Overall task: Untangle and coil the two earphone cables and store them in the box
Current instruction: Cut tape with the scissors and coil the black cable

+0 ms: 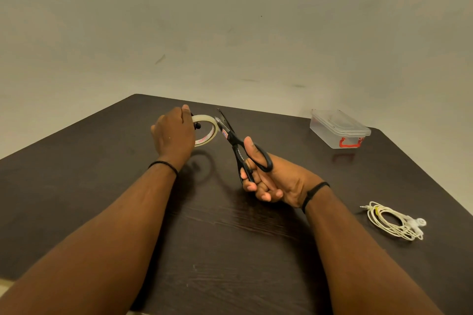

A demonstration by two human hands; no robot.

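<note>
Left hand (174, 133): grips a tape roll (208, 130) and a black earphone (197, 125).
Right hand (266, 179): clasps black scissors (234, 139), blades parted beside the roll.
White earphone coil (394, 221): on the tabletop (230, 250), right of the scissors.
Box (339, 129): lidded, beyond the coil.

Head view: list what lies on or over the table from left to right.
Left hand → tape roll → scissors in the right hand → clear box with its red latch → coiled white earphones, nearer than the box.
</note>
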